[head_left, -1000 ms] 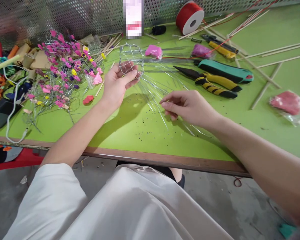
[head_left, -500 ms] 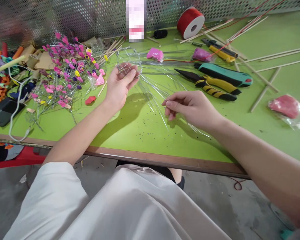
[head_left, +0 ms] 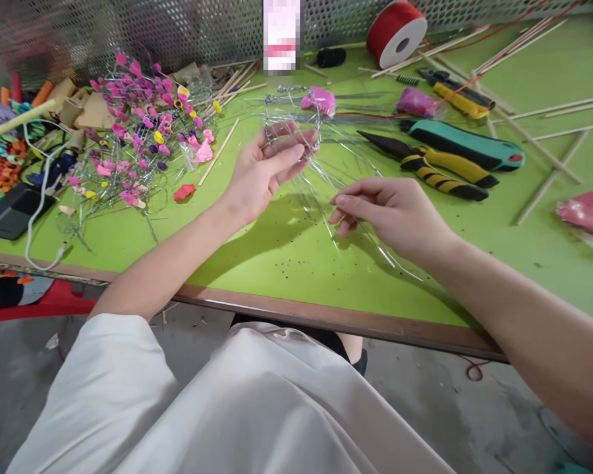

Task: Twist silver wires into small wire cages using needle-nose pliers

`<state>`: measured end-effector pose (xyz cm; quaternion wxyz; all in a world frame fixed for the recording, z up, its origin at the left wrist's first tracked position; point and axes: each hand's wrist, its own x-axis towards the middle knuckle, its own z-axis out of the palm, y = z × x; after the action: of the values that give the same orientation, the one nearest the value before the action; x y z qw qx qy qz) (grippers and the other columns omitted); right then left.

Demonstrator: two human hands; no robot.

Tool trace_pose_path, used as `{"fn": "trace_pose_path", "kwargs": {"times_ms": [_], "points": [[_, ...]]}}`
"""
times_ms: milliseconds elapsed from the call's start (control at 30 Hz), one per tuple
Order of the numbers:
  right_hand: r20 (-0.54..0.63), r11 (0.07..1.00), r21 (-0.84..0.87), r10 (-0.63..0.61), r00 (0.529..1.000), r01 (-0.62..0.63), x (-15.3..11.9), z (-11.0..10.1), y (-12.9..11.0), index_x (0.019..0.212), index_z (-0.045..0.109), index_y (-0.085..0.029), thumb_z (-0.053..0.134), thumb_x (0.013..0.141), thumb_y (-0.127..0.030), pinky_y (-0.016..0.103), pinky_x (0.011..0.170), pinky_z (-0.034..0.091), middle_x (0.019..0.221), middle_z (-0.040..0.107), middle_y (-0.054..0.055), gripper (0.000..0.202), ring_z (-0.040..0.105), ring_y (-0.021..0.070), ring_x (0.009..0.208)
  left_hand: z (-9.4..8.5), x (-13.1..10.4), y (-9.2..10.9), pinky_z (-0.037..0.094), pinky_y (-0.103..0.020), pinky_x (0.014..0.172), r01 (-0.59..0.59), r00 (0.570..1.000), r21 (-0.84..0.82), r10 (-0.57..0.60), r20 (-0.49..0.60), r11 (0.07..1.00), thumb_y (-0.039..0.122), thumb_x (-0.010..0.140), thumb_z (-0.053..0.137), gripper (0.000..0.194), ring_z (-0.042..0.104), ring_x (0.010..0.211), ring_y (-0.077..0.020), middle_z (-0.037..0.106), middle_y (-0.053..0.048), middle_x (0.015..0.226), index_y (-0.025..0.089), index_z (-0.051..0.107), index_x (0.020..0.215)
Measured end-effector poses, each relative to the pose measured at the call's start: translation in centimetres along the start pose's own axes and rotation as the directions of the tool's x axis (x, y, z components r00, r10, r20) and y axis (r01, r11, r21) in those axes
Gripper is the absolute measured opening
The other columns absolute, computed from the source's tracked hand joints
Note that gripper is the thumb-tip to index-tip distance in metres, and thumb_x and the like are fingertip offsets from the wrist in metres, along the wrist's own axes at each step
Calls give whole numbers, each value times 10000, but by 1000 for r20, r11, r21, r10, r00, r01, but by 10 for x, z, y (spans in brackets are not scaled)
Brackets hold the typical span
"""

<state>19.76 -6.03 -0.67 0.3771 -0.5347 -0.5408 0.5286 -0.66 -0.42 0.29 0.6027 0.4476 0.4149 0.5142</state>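
Observation:
My left hand (head_left: pixel 271 164) is closed around a twisted silver wire frame (head_left: pixel 318 122), its thumb pressing across the lower part. Loose wire ends (head_left: pixel 321 197) fan out from the frame toward my right hand. My right hand (head_left: pixel 380 207) pinches some of these thin wires between thumb and fingers, and their ends (head_left: pixel 388 257) stick out below it over the green table. Beyond the frame lie more straight wires and a pink packet (head_left: pixel 319 101). Black-and-yellow pliers (head_left: pixel 429 164) rest just past my right hand.
Wire stems with pink and purple pieces (head_left: pixel 133 131) crowd the left. A teal-handled tool (head_left: pixel 467 143), yellow cutters (head_left: pixel 459 95), red ribbon roll (head_left: pixel 396 34) and wooden sticks (head_left: pixel 553 174) lie right. A white cable (head_left: pixel 39 210) runs near the front-left table edge.
My left hand has moved right with the wire frame, closer to my right hand. The camera view has shifted slightly. Both hands keep their grip.

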Motion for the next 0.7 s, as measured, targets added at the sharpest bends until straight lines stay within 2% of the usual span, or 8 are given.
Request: {"fn": "trace_pose_path", "kwargs": {"times_ms": [100, 200, 333, 533, 700], "points": [[16, 1000, -22, -9, 1000, 9, -1, 2, 1, 805, 736, -185, 742, 951, -169, 281, 623, 557, 745, 741, 33, 147, 683, 128, 579, 3, -4, -4, 666, -438, 1081, 2, 999, -12, -1, 37, 1000, 19, 936, 721, 200, 791, 1256, -239, 823, 3, 1036, 177, 672, 1048], [43, 998, -49, -25, 999, 27, -1, 2, 4, 839, 740, -188, 783, 947, -272, 278, 628, 560, 782, 760, 40, 144, 707, 136, 610, 5, -6, -7, 657, -384, 1077, 32, 999, -68, -30, 41, 997, 3, 922, 730, 194, 818, 1132, -184, 826, 14, 982, 173, 665, 988], [74, 995, -87, -38, 997, 44, 0, 1, 9, 851, 744, -191, 798, 941, -349, 289, 648, 578, 789, 770, 44, 190, 721, 149, 636, 3, -5, -10, 652, -374, 1054, 54, 998, -86, -53, 24, 995, 0, 917, 737, 196, 822, 1069, -172, 824, 21, 945, 172, 662, 974], [93, 992, -102, -66, 993, 75, 1, 1, 15, 819, 732, -196, 783, 951, -334, 283, 615, 548, 711, 733, 23, 197, 670, 132, 583, 4, -6, -10, 617, -397, 1096, 73, 997, -86, -71, 24, 994, 7, 916, 741, 185, 822, 1075, -178, 817, 12, 925, 163, 678, 994], [68, 995, -43, -89, 994, 92, 2, 0, 13, 917, 755, -195, 770, 937, -240, 275, 591, 552, 730, 746, 19, 51, 671, 126, 570, 3, -6, -11, 604, -366, 1109, 79, 997, -117, -80, 2, 990, -4, 913, 738, 187, 810, 955, -117, 805, 42, 859, 163, 679, 972]]}}
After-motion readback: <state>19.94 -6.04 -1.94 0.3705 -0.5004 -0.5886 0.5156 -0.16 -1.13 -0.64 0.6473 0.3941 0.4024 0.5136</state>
